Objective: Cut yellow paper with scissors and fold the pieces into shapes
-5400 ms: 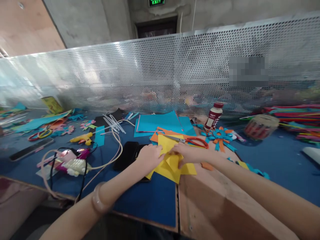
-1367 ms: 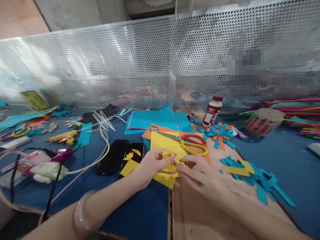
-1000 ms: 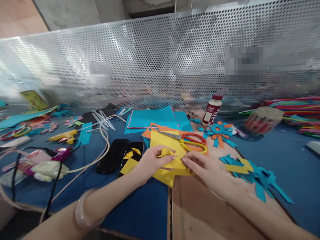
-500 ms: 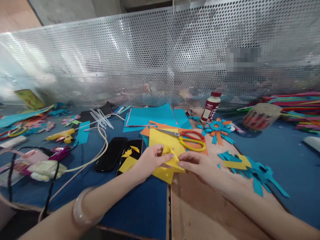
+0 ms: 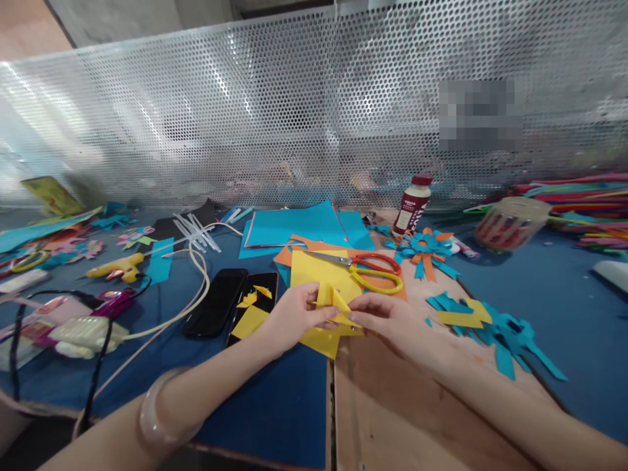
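Note:
My left hand (image 5: 293, 315) and my right hand (image 5: 390, 317) meet at the table's centre, both pinching a small folded piece of yellow paper (image 5: 333, 301) that stands up between the fingertips. Under them lies a larger yellow sheet (image 5: 318, 273) on an orange sheet (image 5: 289, 252). Two pairs of scissors, red-handled (image 5: 377, 261) and yellow-handled (image 5: 380, 284), lie just beyond my right hand. Yellow scraps (image 5: 251, 313) rest on a black phone (image 5: 253, 302) beside my left hand.
A second phone (image 5: 216, 309), a yellow glue gun (image 5: 116, 268), cables and glue sticks (image 5: 193, 230) lie at left. Blue sheets (image 5: 294, 226), a bottle (image 5: 411, 205), a blue-orange paper flower (image 5: 424, 247), blue and yellow cuttings (image 5: 483, 325) and a round tub (image 5: 510, 222) lie ahead and right. A perforated metal screen (image 5: 275, 104) backs the table.
Since the oldest frame the yellow piece has been folded smaller and lifted off the sheet. Yellow scissors, scraps on the phone and blue cuttings at right have come into view. Both hands stayed together.

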Available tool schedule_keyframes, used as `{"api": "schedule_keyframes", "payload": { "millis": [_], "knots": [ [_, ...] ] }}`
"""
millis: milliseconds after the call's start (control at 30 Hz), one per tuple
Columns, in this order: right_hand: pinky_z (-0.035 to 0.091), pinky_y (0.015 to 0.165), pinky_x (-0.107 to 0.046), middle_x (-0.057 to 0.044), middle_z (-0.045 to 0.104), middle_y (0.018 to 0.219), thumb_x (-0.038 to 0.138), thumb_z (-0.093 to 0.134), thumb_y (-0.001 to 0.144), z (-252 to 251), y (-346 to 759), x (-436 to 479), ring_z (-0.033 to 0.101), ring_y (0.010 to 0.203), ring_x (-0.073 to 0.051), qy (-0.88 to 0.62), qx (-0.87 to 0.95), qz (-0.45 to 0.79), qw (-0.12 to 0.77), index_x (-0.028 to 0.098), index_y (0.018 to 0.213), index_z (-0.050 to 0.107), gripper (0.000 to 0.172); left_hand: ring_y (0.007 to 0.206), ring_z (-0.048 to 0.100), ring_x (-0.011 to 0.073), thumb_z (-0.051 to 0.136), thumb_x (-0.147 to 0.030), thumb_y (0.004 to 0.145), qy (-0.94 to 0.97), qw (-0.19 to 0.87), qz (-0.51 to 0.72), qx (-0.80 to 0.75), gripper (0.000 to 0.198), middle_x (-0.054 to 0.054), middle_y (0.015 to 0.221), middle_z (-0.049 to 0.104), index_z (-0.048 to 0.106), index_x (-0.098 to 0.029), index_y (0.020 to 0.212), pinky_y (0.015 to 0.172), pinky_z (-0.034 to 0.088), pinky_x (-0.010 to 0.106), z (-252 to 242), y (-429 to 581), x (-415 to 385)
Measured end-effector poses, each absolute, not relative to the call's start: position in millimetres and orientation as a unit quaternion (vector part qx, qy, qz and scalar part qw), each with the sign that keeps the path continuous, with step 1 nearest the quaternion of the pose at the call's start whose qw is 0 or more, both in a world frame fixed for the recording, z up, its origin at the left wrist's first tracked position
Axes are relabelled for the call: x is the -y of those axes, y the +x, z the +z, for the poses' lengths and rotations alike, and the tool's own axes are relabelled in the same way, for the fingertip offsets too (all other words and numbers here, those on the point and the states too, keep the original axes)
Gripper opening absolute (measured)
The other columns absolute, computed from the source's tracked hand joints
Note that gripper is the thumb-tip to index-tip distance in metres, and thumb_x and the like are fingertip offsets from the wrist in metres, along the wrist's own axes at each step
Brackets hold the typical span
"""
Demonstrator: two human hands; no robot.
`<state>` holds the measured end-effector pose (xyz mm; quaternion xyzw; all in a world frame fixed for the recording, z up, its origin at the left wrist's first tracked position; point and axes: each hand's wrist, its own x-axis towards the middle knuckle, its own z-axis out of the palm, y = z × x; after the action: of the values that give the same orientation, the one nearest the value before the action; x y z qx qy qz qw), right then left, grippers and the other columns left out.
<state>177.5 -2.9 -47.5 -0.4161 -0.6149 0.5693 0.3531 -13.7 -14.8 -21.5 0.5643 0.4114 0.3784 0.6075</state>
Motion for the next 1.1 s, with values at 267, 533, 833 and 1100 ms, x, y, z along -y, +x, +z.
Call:
{"api": "schedule_keyframes", "payload": {
  "millis": [267,533,833,1100],
  "knots": [
    [0.045,0.067,-0.025,0.001,0.064,0.082,0.035,0.069,0.069,-51.3,180.6,-0.9,0.058,0.075,-0.013,-0.41,0.608,0.584,0.347,0.02,0.084,0.065,0.022,0.082,0.063,0.0183,0.064,-0.022,0.071,0.569,0.608,0.376,-0.407,0.015,0.004,0.088,0.063,0.056,-0.014,0.081,0.079,0.053,0.038,-24.1,-15.3,13.4],
    [0.044,0.071,-0.026,0.001,0.067,0.083,0.033,0.071,0.067,-46.1,184.4,-4.0,0.059,0.077,-0.014,-0.398,0.604,0.621,0.3,0.021,0.083,0.068,0.02,0.086,0.063,0.0186,0.065,-0.022,0.071,0.581,0.614,0.352,-0.403,0.021,0.005,0.093,0.065,0.061,-0.014,0.09,0.082,0.052,0.037,-25.2,-18.4,12.3],
    [0.045,0.07,-0.027,0.001,0.067,0.082,0.034,0.072,0.066,-44.7,183.5,-5.3,0.06,0.075,-0.013,-0.41,0.608,0.614,0.292,0.019,0.083,0.066,0.023,0.085,0.063,0.0183,0.065,-0.02,0.07,0.579,0.618,0.346,-0.403,0.021,0.005,0.092,0.066,0.061,-0.014,0.089,0.081,0.051,0.037,-26.2,-18.6,11.0],
    [0.046,0.07,-0.027,0.0,0.066,0.081,0.035,0.071,0.065,-41.3,182.2,-4.1,0.06,0.075,-0.014,-0.421,0.619,0.598,0.287,0.019,0.082,0.065,0.024,0.085,0.063,0.0176,0.064,-0.019,0.07,0.573,0.624,0.346,-0.404,0.021,0.006,0.094,0.066,0.062,-0.013,0.091,0.081,0.051,0.035,-26.2,-18.5,10.7]
  ]
}}
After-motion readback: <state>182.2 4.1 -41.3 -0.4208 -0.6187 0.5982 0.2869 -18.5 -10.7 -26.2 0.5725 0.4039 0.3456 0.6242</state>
